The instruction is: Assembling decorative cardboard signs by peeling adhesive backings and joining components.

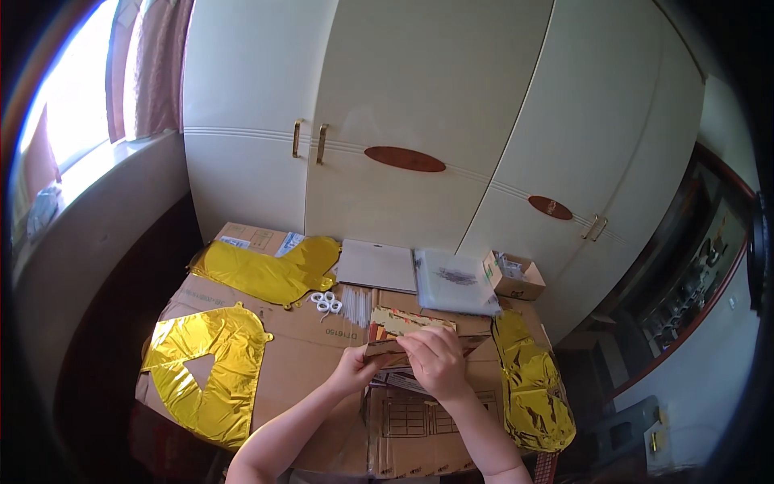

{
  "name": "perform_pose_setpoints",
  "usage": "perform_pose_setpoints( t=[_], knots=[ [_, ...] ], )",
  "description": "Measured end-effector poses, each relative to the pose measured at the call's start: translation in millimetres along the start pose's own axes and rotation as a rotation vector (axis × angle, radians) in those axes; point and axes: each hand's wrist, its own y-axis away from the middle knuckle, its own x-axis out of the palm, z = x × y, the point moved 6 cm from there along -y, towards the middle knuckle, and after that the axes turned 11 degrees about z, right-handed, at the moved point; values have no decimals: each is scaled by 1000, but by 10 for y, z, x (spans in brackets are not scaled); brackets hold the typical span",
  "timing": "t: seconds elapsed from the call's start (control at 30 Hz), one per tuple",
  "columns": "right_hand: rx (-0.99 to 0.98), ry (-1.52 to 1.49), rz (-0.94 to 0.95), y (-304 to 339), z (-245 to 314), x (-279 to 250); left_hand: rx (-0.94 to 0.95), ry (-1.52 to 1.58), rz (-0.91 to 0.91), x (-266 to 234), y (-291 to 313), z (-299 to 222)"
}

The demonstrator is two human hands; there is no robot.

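Both of my hands meet over a cardboard-covered surface [298,347]. My left hand [355,369] grips the near left edge of a small flat stack of gold and brown packets [403,324]. My right hand [435,359] pinches the same stack from above, fingers curled over its near edge. The packets are held tilted, just above the cardboard. Under my hands lie a few more flat printed sheets [401,382], partly hidden.
Gold foil balloons lie at the left front [211,371], back left [266,273] and right [534,385]. A grey flat board [377,266], a clear plastic sleeve [453,281], a small open carton [513,276], white rings [326,302] and thin straws [355,305] sit behind. White wardrobe doors [419,105] stand beyond.
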Motion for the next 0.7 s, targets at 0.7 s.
perform_pose_setpoints(
  t=[0.7],
  knots=[
    [-89,225,-53,-145,78,51,-20,-64,-77,0,-19,-143]
  ],
)
